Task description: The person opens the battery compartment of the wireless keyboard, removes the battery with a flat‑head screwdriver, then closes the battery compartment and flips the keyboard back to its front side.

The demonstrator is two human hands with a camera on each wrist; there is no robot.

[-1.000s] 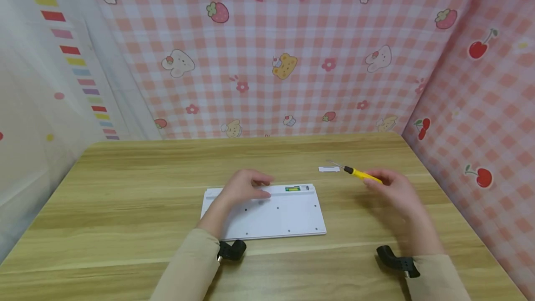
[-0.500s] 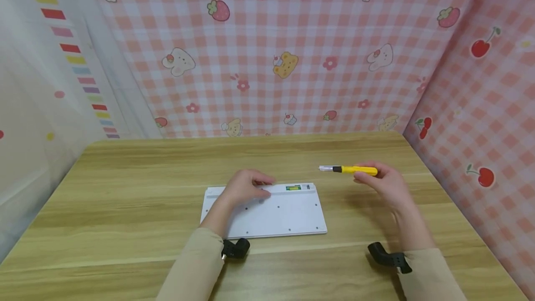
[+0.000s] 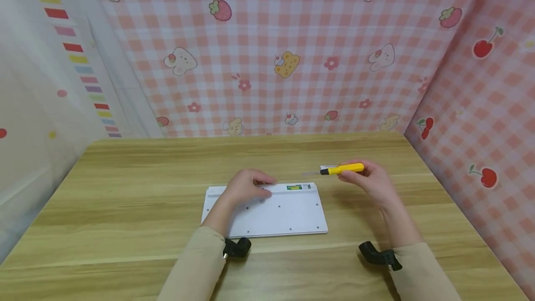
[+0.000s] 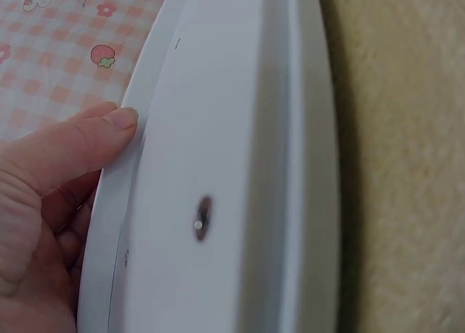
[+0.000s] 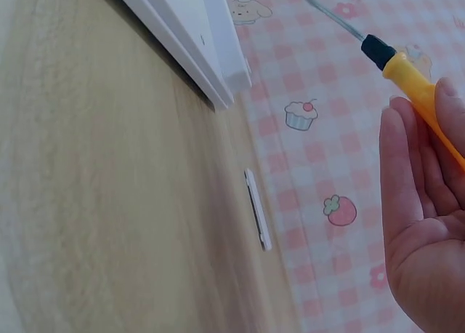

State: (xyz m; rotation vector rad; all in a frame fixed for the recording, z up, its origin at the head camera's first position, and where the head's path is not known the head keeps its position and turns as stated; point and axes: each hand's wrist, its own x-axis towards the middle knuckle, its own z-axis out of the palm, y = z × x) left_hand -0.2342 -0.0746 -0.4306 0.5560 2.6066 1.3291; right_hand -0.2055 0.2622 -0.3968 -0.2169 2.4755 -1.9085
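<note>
A white keyboard (image 3: 288, 217) lies face down on the table, several screws showing on its back. Near its far right corner an uncovered slot holds a green and yellow battery (image 3: 294, 187). My left hand (image 3: 244, 188) grips the far edge; in the left wrist view the thumb (image 4: 120, 121) lies at the rim, with fingers curled behind. To the right of the keyboard and above the table, my right hand (image 3: 372, 182) holds a screwdriver (image 3: 347, 168) by its yellow handle, shaft pointing left. A small white cover (image 5: 258, 213) lies on the table, partly hidden behind the screwdriver in the head view.
The wooden table (image 3: 138, 189) ends at a pink checked cloth (image 3: 259, 78) hung behind it, with another at the right side. A pale curtain (image 3: 37, 106) hangs at the left. Black wrist mounts (image 3: 238, 248) sit over both sleeves.
My right hand has moved left with the screwdriver, nearer the keyboard's battery slot. The shaft swung from pointing up-left to nearly level. My left hand stays at the keyboard's far edge.
</note>
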